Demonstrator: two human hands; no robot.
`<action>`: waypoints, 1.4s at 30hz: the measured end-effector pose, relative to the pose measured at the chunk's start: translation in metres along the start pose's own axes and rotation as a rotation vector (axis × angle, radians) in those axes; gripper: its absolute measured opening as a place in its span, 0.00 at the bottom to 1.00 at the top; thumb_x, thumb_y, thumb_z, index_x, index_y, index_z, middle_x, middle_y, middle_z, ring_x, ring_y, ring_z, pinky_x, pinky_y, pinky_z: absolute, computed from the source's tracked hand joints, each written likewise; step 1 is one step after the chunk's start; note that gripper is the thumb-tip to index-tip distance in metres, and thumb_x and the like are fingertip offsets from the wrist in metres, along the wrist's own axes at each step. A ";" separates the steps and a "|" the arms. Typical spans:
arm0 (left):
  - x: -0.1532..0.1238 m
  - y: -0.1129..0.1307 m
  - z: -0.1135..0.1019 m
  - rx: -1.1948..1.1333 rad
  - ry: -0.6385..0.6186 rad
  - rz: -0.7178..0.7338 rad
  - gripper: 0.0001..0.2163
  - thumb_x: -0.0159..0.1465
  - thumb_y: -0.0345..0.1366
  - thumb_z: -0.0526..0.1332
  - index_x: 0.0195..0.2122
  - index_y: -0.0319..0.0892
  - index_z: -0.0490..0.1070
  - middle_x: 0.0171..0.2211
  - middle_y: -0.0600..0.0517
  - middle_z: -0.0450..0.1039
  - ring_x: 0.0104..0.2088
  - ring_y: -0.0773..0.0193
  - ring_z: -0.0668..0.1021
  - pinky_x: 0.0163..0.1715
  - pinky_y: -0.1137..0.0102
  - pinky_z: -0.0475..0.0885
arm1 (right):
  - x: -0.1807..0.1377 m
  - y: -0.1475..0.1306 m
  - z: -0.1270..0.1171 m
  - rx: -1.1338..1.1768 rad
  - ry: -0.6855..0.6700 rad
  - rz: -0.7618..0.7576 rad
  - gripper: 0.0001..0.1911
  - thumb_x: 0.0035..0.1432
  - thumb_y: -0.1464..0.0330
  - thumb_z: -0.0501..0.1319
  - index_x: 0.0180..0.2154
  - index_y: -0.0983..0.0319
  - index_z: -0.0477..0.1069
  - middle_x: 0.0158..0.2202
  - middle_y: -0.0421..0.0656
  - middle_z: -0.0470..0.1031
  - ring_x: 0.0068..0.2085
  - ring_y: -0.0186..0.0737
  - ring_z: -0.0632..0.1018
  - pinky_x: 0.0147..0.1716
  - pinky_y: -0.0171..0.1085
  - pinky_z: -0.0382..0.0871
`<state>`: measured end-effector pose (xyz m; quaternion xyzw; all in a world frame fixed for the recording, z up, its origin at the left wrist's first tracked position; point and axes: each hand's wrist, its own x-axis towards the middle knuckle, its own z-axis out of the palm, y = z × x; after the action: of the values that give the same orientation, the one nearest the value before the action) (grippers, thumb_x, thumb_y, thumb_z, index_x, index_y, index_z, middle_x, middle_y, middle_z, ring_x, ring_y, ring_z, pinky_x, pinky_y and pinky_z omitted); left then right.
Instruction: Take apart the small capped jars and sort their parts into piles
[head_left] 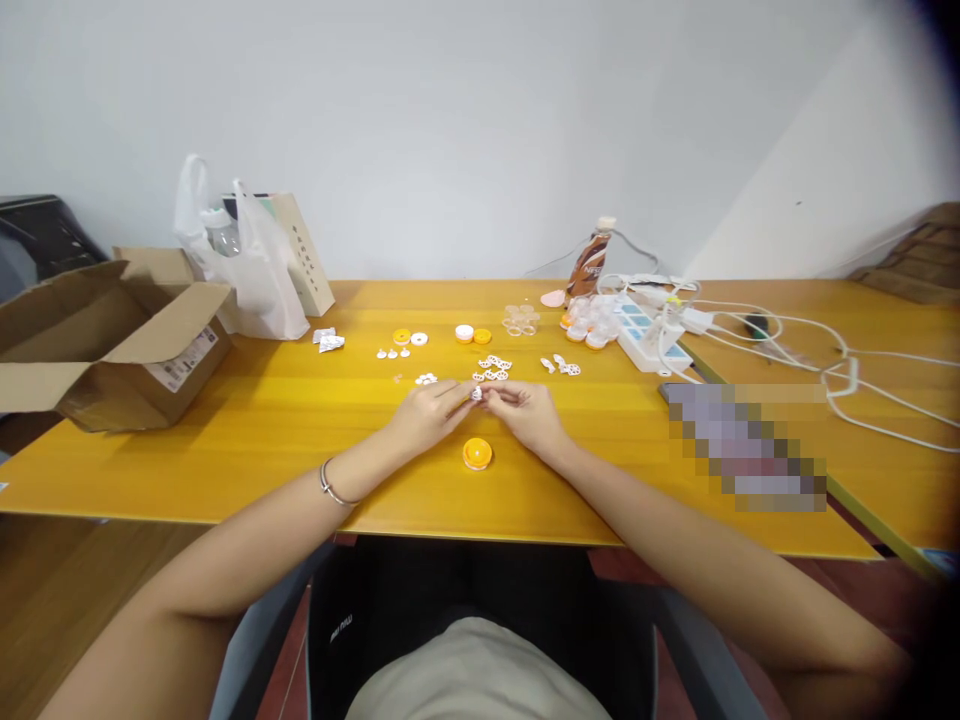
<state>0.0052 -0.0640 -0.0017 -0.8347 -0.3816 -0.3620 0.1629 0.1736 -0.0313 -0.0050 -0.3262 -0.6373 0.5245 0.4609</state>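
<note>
Between my fingertips is a small white plastic part, too small to make out fully. My left hand pinches it from the left, and my right hand closes on it from the right. Nearer to me, an orange round cup-like piece with a white lower rim sits on the table. Just beyond my hands lie several white wheel-like pieces. A few small white pieces lie by my left hand, and white spoked pieces lie past my right.
Farther back are orange and white discs, clear cups and bagged orange-white pieces. A power strip with cables, a brown bottle and a blurred-out flat object are right. An open cardboard box and plastic bag stand left.
</note>
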 end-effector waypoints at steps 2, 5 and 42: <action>0.000 0.000 0.000 0.010 -0.002 0.012 0.10 0.65 0.35 0.51 0.42 0.39 0.69 0.31 0.49 0.74 0.29 0.69 0.75 0.31 0.74 0.71 | 0.000 -0.002 0.000 0.007 -0.011 0.011 0.10 0.45 0.64 0.63 0.31 0.61 0.76 0.30 0.40 0.79 0.33 0.39 0.78 0.41 0.41 0.73; 0.000 0.001 0.000 0.019 -0.010 0.021 0.11 0.65 0.35 0.50 0.42 0.38 0.69 0.30 0.48 0.74 0.29 0.68 0.75 0.31 0.73 0.72 | 0.000 -0.005 0.000 -0.002 -0.015 0.012 0.09 0.46 0.63 0.63 0.28 0.61 0.76 0.29 0.41 0.78 0.32 0.39 0.78 0.39 0.40 0.73; 0.001 0.002 -0.002 -0.280 0.001 -0.136 0.10 0.63 0.35 0.54 0.43 0.39 0.70 0.34 0.48 0.76 0.32 0.67 0.77 0.35 0.72 0.74 | 0.003 -0.009 -0.003 0.103 -0.007 0.085 0.11 0.45 0.61 0.64 0.26 0.62 0.74 0.25 0.39 0.76 0.26 0.32 0.75 0.32 0.34 0.71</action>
<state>0.0064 -0.0656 0.0005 -0.8214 -0.3828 -0.4224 0.0205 0.1761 -0.0299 0.0044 -0.3272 -0.5966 0.5767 0.4521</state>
